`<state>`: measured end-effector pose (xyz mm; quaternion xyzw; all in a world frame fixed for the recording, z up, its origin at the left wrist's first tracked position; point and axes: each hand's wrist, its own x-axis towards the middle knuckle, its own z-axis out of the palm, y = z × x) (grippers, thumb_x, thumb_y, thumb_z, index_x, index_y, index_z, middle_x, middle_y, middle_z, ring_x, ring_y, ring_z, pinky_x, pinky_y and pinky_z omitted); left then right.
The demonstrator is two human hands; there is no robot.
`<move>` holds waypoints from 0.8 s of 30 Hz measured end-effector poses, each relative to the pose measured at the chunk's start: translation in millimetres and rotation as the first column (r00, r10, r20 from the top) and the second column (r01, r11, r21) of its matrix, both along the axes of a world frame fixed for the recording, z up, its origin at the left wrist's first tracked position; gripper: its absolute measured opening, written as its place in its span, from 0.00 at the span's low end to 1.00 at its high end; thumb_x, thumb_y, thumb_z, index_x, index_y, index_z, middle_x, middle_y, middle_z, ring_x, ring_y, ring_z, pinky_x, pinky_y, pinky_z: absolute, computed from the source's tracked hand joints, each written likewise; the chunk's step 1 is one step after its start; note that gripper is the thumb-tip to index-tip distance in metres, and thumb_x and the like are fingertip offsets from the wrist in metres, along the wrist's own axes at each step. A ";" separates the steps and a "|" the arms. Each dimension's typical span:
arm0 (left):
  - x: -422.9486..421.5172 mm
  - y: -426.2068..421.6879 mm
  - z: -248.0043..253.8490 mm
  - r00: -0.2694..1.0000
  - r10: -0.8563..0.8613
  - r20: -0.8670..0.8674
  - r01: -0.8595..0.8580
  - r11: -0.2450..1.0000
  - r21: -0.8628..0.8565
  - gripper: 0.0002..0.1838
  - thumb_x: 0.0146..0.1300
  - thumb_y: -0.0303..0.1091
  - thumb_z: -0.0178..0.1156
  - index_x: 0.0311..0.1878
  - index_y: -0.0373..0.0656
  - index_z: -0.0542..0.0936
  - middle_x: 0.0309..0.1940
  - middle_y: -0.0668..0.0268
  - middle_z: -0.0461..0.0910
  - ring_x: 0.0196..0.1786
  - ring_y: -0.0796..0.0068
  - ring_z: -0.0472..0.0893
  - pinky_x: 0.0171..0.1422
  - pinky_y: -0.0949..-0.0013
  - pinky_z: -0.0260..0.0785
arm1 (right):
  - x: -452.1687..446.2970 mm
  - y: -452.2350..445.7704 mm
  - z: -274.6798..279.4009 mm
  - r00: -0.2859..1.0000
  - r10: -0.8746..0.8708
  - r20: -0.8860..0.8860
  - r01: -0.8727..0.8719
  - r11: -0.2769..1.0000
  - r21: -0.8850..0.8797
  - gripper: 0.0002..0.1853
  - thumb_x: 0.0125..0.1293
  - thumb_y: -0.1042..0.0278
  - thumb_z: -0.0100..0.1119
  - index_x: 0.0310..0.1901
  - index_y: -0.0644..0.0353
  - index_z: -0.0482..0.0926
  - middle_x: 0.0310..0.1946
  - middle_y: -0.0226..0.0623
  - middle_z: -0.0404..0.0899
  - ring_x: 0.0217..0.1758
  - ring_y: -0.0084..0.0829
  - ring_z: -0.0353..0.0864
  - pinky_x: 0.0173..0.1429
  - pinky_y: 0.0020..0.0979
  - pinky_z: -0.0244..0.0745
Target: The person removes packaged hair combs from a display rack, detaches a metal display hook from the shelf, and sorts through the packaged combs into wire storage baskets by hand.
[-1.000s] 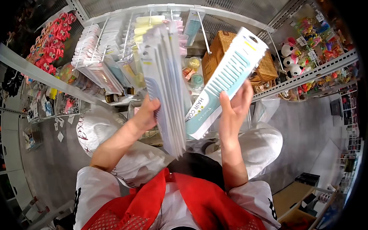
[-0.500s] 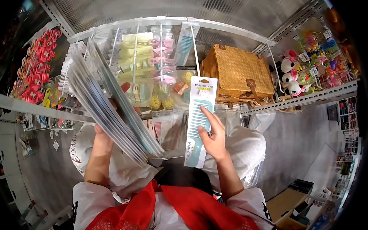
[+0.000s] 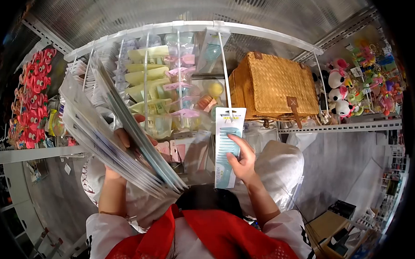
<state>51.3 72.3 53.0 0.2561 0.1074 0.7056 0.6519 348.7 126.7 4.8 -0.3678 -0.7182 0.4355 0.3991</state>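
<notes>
My right hand (image 3: 244, 163) holds a flat pack with a light blue wide-toothed comb (image 3: 224, 173), thumb and fingers on its front and right edge. The top of this pack meets the front end of a white display hook (image 3: 225, 69); whether the hook passes through its hang hole I cannot tell. Farther back on that hook hangs another blue comb pack (image 3: 212, 49). My left hand (image 3: 124, 138) is closed around a thick, tilted stack of clear flat packs (image 3: 108, 149), partly hidden by it. Teal edges show on the stack's right side.
A woven basket (image 3: 279, 83) stands right of the hook. Yellow packs (image 3: 146, 77) and pink-topped packs (image 3: 181, 84) hang to its left. Pink plush items (image 3: 38, 103) hang far left, panda toys (image 3: 339, 93) far right. A white rail (image 3: 176, 25) runs across the back.
The comb pack in my right hand has shifted slightly, and its top sits lower. The stack in my left hand has moved a little left and fanned out more. The whole view has shifted a little.
</notes>
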 end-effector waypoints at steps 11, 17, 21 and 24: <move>5.4 3.5 -7.7 0.966 -0.249 0.070 0.240 0.964 0.115 0.17 0.63 0.39 0.46 0.32 0.30 0.67 0.66 0.57 0.48 0.59 0.29 0.59 0.49 0.24 0.58 | -56.2 117.2 9.3 0.995 -0.035 0.090 0.026 0.994 0.108 0.20 0.60 0.74 0.48 0.55 0.66 0.65 0.53 0.44 0.67 0.55 0.36 0.67 0.58 0.30 0.61; 6.7 -6.8 -1.1 0.969 -0.241 0.050 0.246 0.960 -0.135 0.16 0.60 0.39 0.52 0.34 0.32 0.72 0.66 0.60 0.50 0.60 0.34 0.59 0.55 0.26 0.54 | -35.1 57.4 56.4 0.882 -0.460 -0.104 0.456 0.778 0.433 0.12 0.61 0.75 0.46 0.46 0.68 0.70 0.45 0.44 0.67 0.47 0.33 0.70 0.48 0.28 0.67; 36.3 2.1 33.2 0.953 -0.208 -0.221 0.186 0.976 -0.114 0.21 0.51 0.50 0.62 0.33 0.39 0.76 0.54 0.51 0.67 0.58 0.44 0.65 0.57 0.42 0.61 | -62.8 13.4 116.5 0.996 -0.033 -0.083 0.073 0.837 0.542 0.15 0.47 0.79 0.58 0.40 0.67 0.74 0.34 0.44 0.72 0.35 0.39 0.73 0.39 0.33 0.69; 32.3 -12.5 16.5 0.924 -0.281 -0.258 0.251 0.957 -0.145 0.38 0.45 0.51 0.67 0.53 0.39 0.63 0.54 0.58 0.67 0.58 0.61 0.68 0.59 0.59 0.64 | -101.2 0.2 127.3 0.997 0.042 0.058 -0.055 0.968 0.244 0.26 0.43 0.75 0.65 0.48 0.65 0.70 0.43 0.44 0.67 0.41 0.42 0.69 0.46 0.36 0.65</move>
